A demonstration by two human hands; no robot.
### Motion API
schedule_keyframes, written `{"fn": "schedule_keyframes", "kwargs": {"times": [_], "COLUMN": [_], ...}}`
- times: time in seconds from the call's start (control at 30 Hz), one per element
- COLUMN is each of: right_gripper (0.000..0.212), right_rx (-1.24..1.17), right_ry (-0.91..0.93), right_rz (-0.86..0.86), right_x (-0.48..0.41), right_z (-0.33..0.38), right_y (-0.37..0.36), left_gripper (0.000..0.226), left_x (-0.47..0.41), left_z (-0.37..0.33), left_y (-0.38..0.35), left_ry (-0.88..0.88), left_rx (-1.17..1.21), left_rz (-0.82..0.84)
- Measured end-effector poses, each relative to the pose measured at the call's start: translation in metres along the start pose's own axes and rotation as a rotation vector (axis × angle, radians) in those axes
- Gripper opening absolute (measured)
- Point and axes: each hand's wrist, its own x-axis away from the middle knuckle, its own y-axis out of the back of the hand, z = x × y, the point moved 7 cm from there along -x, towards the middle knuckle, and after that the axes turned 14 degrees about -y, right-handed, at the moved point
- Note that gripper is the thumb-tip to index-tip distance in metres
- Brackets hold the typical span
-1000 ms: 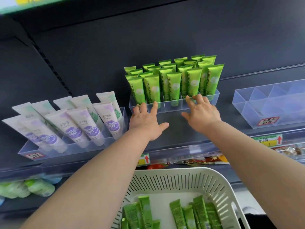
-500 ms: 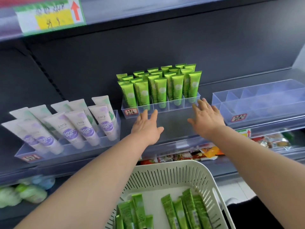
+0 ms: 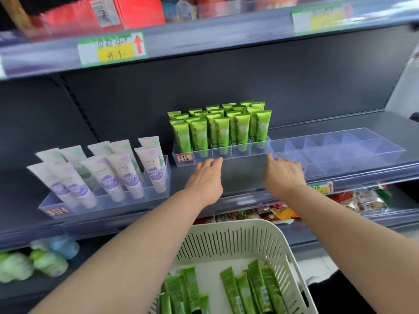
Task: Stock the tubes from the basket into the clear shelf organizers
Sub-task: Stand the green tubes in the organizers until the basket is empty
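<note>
On my remote feed, both bare hands reached to the middle shelf point(image 3: 240, 177) of a store display. The left hand point(image 3: 205, 180) and the right hand point(image 3: 283, 174) held nothing. The left fingers point(image 3: 216, 160) were loosely extended and slightly spread, and the right fingers point(image 3: 270, 157) were relaxed and partly curled.

Just beyond both sets of fingertips stood the clear organizer point(image 3: 238, 153), packed with standing green tubes point(image 3: 222, 131) in upright rows. The left fingertips were at the middle of its front wall and the right forefinger at its right front corner. I could not tell whether either touched the plastic.

Right of the right fingers, a second clear organizer point(image 3: 353, 152) with dividers sat just beside the first. Well left of the left fingers, white and purple tubes point(image 3: 110, 175) leaned back in a third organizer point(image 3: 102, 201).

Below the wrists and nearer than the fingers, the cream slotted basket point(image 3: 235, 241) held loose green tubes point(image 3: 249, 288) lying flat in two clusters. Above the fingers, a price label point(image 3: 112, 48) with a red arrow was fixed to the upper shelf's edge. Snack packets point(image 3: 360, 200) showed on the shelf below the right hand.
</note>
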Motion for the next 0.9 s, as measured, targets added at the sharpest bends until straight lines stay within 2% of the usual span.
{"fn": "schedule_keyframes", "kwargs": {"times": [0.17, 0.23, 0.3, 0.37, 0.47, 0.63, 0.73, 0.8, 0.9], "right_gripper": [0.063, 0.064, 0.068, 0.072, 0.072, 0.072, 0.059, 0.045, 0.047], "right_rx": [-0.259, -0.380, -0.487, -0.402, -0.122, 0.064, 0.041, 0.042, 0.024], "right_ry": [0.246, 0.349, 0.377, 0.321, 0.157, -0.045, -0.017, 0.025, 0.117], "right_rz": [0.030, 0.108, 0.169, 0.107, -0.004, 0.051, 0.031, 0.003, 0.001], "right_x": [0.016, 0.027, 0.034, 0.031, 0.020, 0.016, 0.017, 0.018, 0.026], "right_z": [0.018, 0.026, 0.029, 0.020, -0.012, -0.054, -0.056, -0.046, -0.016], "right_y": [0.006, 0.006, 0.005, 0.006, 0.002, -0.012, -0.010, -0.004, -0.002], "left_gripper": [0.064, 0.061, 0.062, 0.062, 0.060, 0.048, 0.044, 0.038, 0.027], "left_x": [0.005, 0.004, 0.001, -0.002, -0.006, -0.012, -0.010, -0.007, 0.003], "left_z": [0.004, -0.002, -0.010, -0.022, -0.043, -0.078, -0.084, -0.076, -0.053], "left_y": [0.009, 0.011, 0.012, 0.011, 0.004, -0.015, -0.020, -0.013, 0.002], "left_ry": [0.050, 0.050, 0.035, 0.006, -0.079, -0.271, -0.304, -0.278, -0.213], "left_rx": [-0.011, -0.006, 0.001, 0.008, -0.010, -0.074, -0.122, -0.161, -0.221], "left_rz": [-0.022, -0.035, -0.049, -0.045, 0.012, 0.161, 0.200, 0.166, 0.104]}}
